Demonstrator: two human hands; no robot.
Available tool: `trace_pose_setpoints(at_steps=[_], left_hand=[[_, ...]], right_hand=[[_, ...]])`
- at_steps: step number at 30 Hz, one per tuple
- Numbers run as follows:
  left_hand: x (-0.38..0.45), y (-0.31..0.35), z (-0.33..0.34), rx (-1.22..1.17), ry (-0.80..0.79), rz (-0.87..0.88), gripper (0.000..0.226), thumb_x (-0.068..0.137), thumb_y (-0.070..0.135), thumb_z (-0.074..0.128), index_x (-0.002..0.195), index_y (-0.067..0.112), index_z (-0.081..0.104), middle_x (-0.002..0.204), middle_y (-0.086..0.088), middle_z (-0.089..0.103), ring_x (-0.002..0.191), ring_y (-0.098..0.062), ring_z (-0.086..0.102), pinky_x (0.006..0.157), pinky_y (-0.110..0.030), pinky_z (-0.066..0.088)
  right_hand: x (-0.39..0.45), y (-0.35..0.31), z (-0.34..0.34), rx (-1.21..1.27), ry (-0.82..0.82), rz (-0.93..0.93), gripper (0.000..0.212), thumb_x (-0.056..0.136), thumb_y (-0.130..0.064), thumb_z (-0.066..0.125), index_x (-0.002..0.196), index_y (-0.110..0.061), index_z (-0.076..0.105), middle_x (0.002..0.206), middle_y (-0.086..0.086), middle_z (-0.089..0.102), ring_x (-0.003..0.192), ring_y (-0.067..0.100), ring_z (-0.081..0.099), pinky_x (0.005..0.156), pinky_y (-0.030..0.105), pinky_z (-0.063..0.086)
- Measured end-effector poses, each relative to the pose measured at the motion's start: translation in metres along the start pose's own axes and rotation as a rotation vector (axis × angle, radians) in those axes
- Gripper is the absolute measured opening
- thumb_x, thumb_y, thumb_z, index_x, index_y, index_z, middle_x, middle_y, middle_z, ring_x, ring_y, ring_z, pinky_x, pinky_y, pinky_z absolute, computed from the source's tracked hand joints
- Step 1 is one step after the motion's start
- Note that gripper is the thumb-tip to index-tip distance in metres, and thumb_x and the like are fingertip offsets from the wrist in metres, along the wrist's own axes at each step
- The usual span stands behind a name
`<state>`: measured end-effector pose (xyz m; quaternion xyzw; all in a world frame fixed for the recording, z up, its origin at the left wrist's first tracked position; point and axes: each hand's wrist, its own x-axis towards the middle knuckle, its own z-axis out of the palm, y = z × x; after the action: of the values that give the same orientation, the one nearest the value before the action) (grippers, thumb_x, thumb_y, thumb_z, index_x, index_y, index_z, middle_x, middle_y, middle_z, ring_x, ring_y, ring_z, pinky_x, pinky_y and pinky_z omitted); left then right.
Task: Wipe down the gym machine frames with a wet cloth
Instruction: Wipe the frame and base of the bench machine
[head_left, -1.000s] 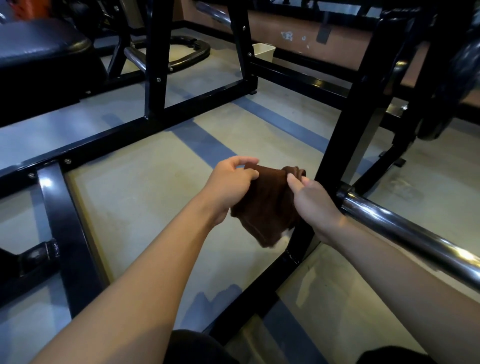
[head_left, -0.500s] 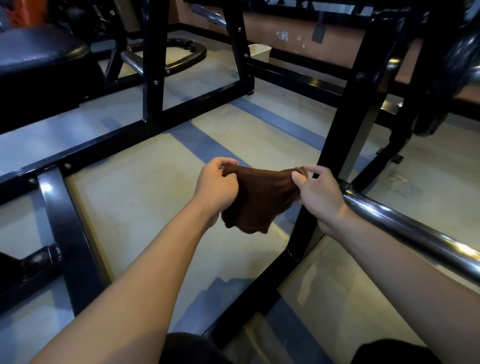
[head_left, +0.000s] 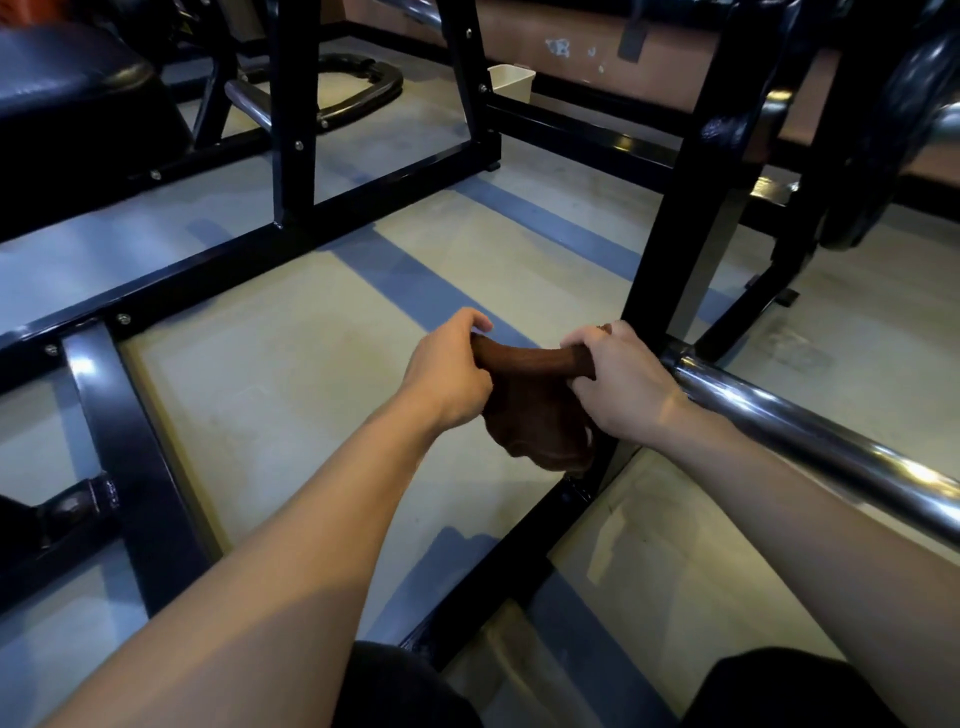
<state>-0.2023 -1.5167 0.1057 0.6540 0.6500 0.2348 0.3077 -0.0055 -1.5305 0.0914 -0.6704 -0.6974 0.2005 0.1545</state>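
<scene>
Gripping brown cloth (head_left: 530, 405): left hand (head_left: 447, 371), right hand (head_left: 618, 384).

Floor (head_left: 291, 395) here is pale concrete with blue painted stripes (head_left: 415, 280) running across it. The black machine frame (head_left: 249, 260) sits right on it, bars bolted together at the joints. Further back a little white bin (head_left: 511, 82) stands on the floor by the wall.
</scene>
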Motion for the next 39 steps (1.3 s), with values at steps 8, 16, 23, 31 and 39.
trace_pose_setpoints(at_steps=[8,16,23,31,39], left_hand=[[0.008,-0.009,-0.006,-0.364,-0.14,-0.105,0.027,0.092,0.03,0.066,0.107,0.007,0.064,0.116,-0.01,0.067,0.11,-0.021,0.06,0.096,-0.032,0.045],[0.004,0.016,0.004,-0.796,-0.216,-0.221,0.026,0.107,0.034,0.044,0.123,0.016,0.051,0.102,-0.004,0.069,0.084,-0.019,0.068,0.072,-0.039,0.057],[0.006,0.015,0.009,-0.951,-0.21,-0.458,0.03,0.112,0.03,0.039,0.125,0.01,0.056,0.104,-0.009,0.074,0.081,-0.019,0.074,0.071,-0.033,0.063],[-0.004,0.017,-0.007,-1.112,-0.3,-0.467,0.013,0.102,0.003,0.052,0.105,0.014,0.058,0.099,-0.016,0.063,0.083,-0.023,0.063,0.084,-0.036,0.056],[-0.002,0.008,0.0,-0.393,-0.048,-0.137,0.008,0.099,0.016,0.064,0.104,0.015,0.07,0.089,-0.005,0.069,0.075,-0.017,0.061,0.07,-0.029,0.053]], right_hand=[[-0.011,0.013,-0.04,0.056,0.096,-0.056,0.012,0.097,-0.038,0.069,0.102,-0.03,0.075,0.133,-0.001,0.062,0.12,0.012,0.061,0.097,0.029,0.05],[-0.017,0.009,-0.05,1.119,0.033,0.197,0.012,0.094,-0.018,0.072,0.105,-0.017,0.069,0.088,0.004,0.073,0.073,0.014,0.07,0.06,0.029,0.054],[-0.021,0.017,-0.047,1.395,-0.254,0.355,0.03,0.097,0.005,0.061,0.126,0.01,0.065,0.117,0.025,0.073,0.101,0.03,0.076,0.083,0.034,0.064],[-0.012,0.013,-0.035,1.411,-0.08,0.426,0.052,0.099,-0.004,0.066,0.147,-0.014,0.05,0.123,0.025,0.066,0.081,0.023,0.078,0.065,0.031,0.063],[-0.021,0.003,-0.03,0.58,-0.146,0.165,0.044,0.089,-0.009,0.079,0.128,-0.027,0.068,0.119,0.008,0.07,0.105,0.022,0.069,0.097,0.036,0.057]])
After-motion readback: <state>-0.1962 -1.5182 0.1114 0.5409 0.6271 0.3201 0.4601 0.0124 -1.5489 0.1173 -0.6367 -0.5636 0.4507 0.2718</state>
